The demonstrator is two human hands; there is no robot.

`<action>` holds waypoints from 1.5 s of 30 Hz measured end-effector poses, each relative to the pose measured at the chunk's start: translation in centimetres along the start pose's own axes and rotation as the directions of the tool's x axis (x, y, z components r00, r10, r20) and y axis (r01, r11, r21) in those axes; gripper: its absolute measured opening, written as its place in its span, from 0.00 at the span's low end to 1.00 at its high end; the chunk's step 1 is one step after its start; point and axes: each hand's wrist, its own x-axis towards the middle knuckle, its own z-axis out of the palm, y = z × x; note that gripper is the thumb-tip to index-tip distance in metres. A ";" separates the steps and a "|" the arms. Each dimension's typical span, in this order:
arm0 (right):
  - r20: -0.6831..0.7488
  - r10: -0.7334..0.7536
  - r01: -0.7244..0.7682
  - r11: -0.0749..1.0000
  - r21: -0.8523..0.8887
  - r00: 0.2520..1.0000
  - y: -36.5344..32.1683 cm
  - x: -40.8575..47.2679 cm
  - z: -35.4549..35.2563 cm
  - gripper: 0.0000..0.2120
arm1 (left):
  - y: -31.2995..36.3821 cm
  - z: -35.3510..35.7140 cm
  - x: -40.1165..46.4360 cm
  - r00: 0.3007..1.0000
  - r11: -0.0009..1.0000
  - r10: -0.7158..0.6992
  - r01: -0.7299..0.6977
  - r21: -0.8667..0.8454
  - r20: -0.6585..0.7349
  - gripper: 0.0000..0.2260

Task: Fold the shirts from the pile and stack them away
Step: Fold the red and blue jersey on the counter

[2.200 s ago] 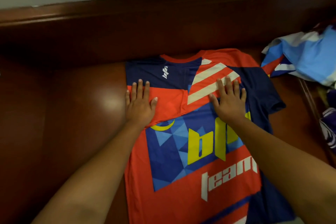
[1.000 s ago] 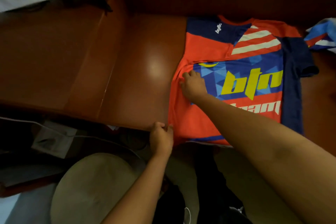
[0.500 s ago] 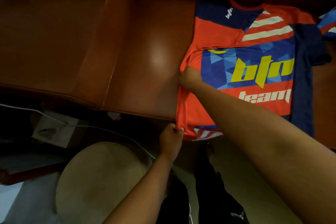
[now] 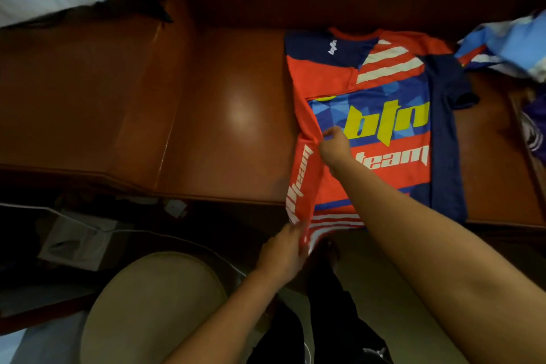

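Head view: one red-and-blue jersey [image 4: 375, 133] flat on the table [image 4: 224, 115], left side mid-fold, left hand [image 4: 285, 248] fingers pinching its hem, right hand [image 4: 335, 148] fingers pinching the side crease; unfolded pile [image 4: 502, 50] remains, no stack visible.

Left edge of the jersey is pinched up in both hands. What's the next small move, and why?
Probably carry that edge rightward over the print and lay it flat. The left hand pinches the hem corner and the right hand the lifted side of the jersey; the strip is only partly turned over.
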 end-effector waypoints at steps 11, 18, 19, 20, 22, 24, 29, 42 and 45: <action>0.013 -0.023 0.026 0.965 -0.260 1.000 7.0 -5.8 -4.5 0.12 | -0.2 -3.0 3.3 0.958 0.994 0.047 -0.015 0.112 -0.285 0.14; 0.027 -0.097 0.099 0.901 -0.423 0.995 9.5 -7.6 -6.0 0.11 | 1.0 -3.5 6.5 0.940 0.980 -0.135 0.173 0.098 -0.314 0.15; 0.017 -0.084 0.083 0.902 -0.424 0.996 9.6 -7.6 -6.4 0.10 | 1.3 -3.3 6.8 0.941 0.975 -0.147 0.189 0.114 -0.305 0.14; 0.006 -0.081 0.076 0.903 -0.424 0.997 9.7 -7.6 -6.8 0.10 | 1.5 -3.1 6.9 0.941 0.969 -0.158 0.206 0.135 -0.300 0.13; -0.019 -0.100 0.082 0.900 -0.428 0.995 9.8 -7.8 -7.8 0.11 | 1.7 -2.8 6.9 0.934 0.960 -0.179 0.234 0.151 -0.310 0.11; -0.033 -0.139 0.110 0.893 -0.436 0.990 9.9 -8.3 -8.6 0.13 | 1.6 -2.7 6.9 0.916 0.967 -0.188 0.235 0.094 -0.356 0.09; 0.019 -0.229 0.213 0.868 -0.450 0.973 9.1 -8.3 -7.9 0.12 | 1.6 -4.1 8.6 0.892 0.986 -0.069 0.130 0.107 -0.448 0.13; 0.230 -0.220 0.317 0.585 -0.747 0.948 12.5 -6.7 -4.1 0.32 | -0.1 -6.7 14.1 0.993 0.910 0.002 0.048 0.411 -0.120 0.30; 0.233 -0.220 0.320 0.619 -0.718 0.947 12.1 -6.6 -4.4 0.31 | -0.1 -5.9 13.2 0.979 0.917 0.058 0.025 0.399 -0.196 0.30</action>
